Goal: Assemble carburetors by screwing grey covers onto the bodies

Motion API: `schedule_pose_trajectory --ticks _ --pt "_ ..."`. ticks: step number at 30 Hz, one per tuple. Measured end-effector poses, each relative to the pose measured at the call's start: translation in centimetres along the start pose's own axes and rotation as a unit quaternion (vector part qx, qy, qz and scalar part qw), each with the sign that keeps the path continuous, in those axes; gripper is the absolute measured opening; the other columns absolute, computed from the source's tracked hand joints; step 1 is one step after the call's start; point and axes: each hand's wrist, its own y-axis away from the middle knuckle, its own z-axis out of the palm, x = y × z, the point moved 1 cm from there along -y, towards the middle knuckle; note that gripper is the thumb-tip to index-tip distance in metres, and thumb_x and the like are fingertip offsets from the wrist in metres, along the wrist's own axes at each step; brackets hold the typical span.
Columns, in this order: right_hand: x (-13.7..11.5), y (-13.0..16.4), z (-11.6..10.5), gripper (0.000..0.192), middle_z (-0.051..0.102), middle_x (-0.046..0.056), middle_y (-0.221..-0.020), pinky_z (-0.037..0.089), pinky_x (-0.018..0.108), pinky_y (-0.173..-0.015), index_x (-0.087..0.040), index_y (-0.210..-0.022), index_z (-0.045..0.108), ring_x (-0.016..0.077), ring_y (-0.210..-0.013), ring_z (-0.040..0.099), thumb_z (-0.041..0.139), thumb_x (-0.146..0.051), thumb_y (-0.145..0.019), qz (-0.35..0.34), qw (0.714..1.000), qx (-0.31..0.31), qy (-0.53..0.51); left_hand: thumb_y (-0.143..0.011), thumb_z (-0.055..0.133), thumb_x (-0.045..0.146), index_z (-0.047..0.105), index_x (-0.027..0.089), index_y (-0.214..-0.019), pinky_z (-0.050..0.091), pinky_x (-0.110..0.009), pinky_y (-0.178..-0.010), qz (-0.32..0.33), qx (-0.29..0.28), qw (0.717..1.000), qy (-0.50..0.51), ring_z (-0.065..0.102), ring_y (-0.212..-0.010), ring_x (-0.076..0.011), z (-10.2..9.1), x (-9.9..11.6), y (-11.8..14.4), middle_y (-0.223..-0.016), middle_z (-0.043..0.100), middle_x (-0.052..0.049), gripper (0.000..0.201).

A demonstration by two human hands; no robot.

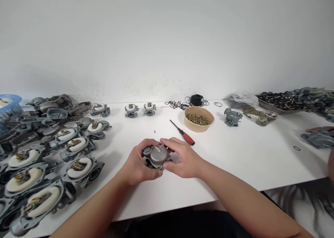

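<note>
A grey metal carburetor body is gripped between both hands just above the near middle of the white table. It is clasped from the left by the left hand, thumb along its near side and fingers curled behind, while the right hand is closed on its right side with the fingertips laid over the domed bowl cover on top (whether that cover is fully seated cannot be told).

The step in hand is judged to be the fitting or pressing down of the bowl cover onto the body. The next move would call for the cover to be kept square and held in place while a fastener and tool are taken up.

A red-handled screwdriver lies just beyond the right hand, and a tan bowl of brass screws stands near it. Open carburetor bodies with white floats are ranged along the left of the table, and black O-rings are scattered at the far edge. Another person's hand is seen at the right edge, resting by a grey part.
</note>
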Motion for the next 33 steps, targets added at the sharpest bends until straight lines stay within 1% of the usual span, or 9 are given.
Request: schedule_pose_trajectory --ticks 3,6,12,15,19,22,25,30,33 --pt "0.0 0.0 0.0 0.070 0.058 0.007 -0.111 0.052 0.039 -0.086 -0.022 -0.141 0.048 0.0209 -0.094 0.061 0.072 -0.030 -0.075 -0.004 1.000 -0.002 -0.001 -0.051 0.085 0.012 0.049 0.022 -0.110 0.052 -0.027 -0.063 0.001 -0.012 1.000 0.015 0.065 -0.076 -0.0188 0.0 -0.1 0.0 -0.092 0.067 -0.002 0.069" --pt "-0.1 0.1 -0.1 0.070 0.058 0.007 -0.112 0.052 0.039 -0.086 -0.023 -0.140 0.049 0.0213 -0.095 0.061 0.073 -0.031 -0.075 -0.001 1.000 -0.006 0.001 -0.050 0.086 0.011 0.049 0.021 -0.109 0.053 -0.028 -0.065 0.011 -0.015 1.000 0.023 0.065 -0.078 -0.0194 0.0 -0.1 0.1 -0.096 0.066 -0.003 0.070" --pt "-0.4 0.1 -0.3 0.071 0.058 0.008 -0.119 0.051 0.040 -0.089 -0.025 -0.142 0.048 0.0234 -0.100 0.061 0.073 -0.030 -0.075 0.008 1.000 -0.014 0.016 -0.051 0.085 0.012 0.050 0.021 -0.110 0.052 -0.028 -0.065 -0.005 -0.001 1.000 -0.011 0.066 -0.077 -0.0201 0.0 0.2 0.1 -0.092 0.066 -0.003 0.069" --pt "-0.2 0.3 -0.3 0.078 0.057 0.010 -0.122 0.050 0.043 -0.091 -0.025 -0.145 0.044 0.0259 -0.103 0.059 0.074 -0.035 -0.074 0.003 0.999 -0.014 0.044 -0.049 0.085 0.012 0.050 0.022 -0.109 0.052 -0.029 -0.068 0.007 -0.006 1.000 -0.017 0.066 -0.079 -0.0211 -0.1 0.1 0.1 -0.094 0.067 -0.003 0.070" --pt "0.3 0.5 -0.2 0.088 0.058 0.012 -0.119 0.050 0.046 -0.088 -0.020 -0.148 0.040 0.0279 -0.100 0.060 0.074 -0.053 -0.073 -0.036 0.998 -0.010 0.051 -0.049 0.086 0.012 0.050 0.021 -0.110 0.052 -0.030 -0.070 0.014 -0.002 0.999 -0.028 0.066 -0.079 -0.0206 -0.2 0.0 0.0 -0.095 0.067 -0.003 0.071" --pt "0.7 0.5 -0.5 0.079 0.059 0.014 -0.119 0.050 0.045 -0.085 -0.017 -0.146 0.043 0.0263 -0.097 0.061 0.060 -0.061 -0.083 -0.049 0.998 0.017 0.033 -0.049 0.086 0.013 0.051 0.021 -0.111 0.052 -0.030 -0.070 0.006 -0.009 1.000 -0.027 0.066 -0.082 -0.0220 -0.2 0.2 0.0 -0.097 0.067 -0.004 0.072" --pt "0.9 0.3 -0.9 0.069 0.061 0.015 -0.118 0.050 0.044 -0.083 -0.014 -0.142 0.047 0.0247 -0.096 0.063 0.052 -0.059 -0.089 -0.023 0.998 0.053 0.036 -0.048 0.087 0.014 0.052 0.020 -0.109 0.051 -0.031 -0.072 -0.005 -0.009 1.000 -0.018 0.066 -0.084 -0.0222 0.0 0.7 0.1 -0.096 0.067 -0.004 0.071" --pt "1.1 -0.1 -1.7 0.055 0.066 0.013 -0.109 0.052 0.044 -0.083 -0.014 -0.132 0.056 0.0231 -0.093 0.065 0.054 -0.049 -0.089 -0.002 0.992 0.102 0.070 -0.047 0.087 0.012 0.051 0.021 -0.109 0.051 -0.031 -0.069 -0.003 -0.009 1.000 0.003 0.066 -0.078 -0.0216 0.1 0.6 0.1 -0.090 0.068 -0.004 0.071" --pt "1.3 -0.2 -2.4 0.050 0.068 0.011 -0.104 0.054 0.042 -0.079 -0.014 -0.126 0.060 0.0225 -0.090 0.066 0.058 -0.044 -0.086 0.003 0.985 0.148 0.086 -0.048 0.088 0.012 0.052 0.021 -0.110 0.052 -0.030 -0.069 0.012 -0.011 1.000 -0.002 0.067 -0.080 -0.0222 0.0 0.1 0.0 -0.093 0.068 -0.005 0.072"
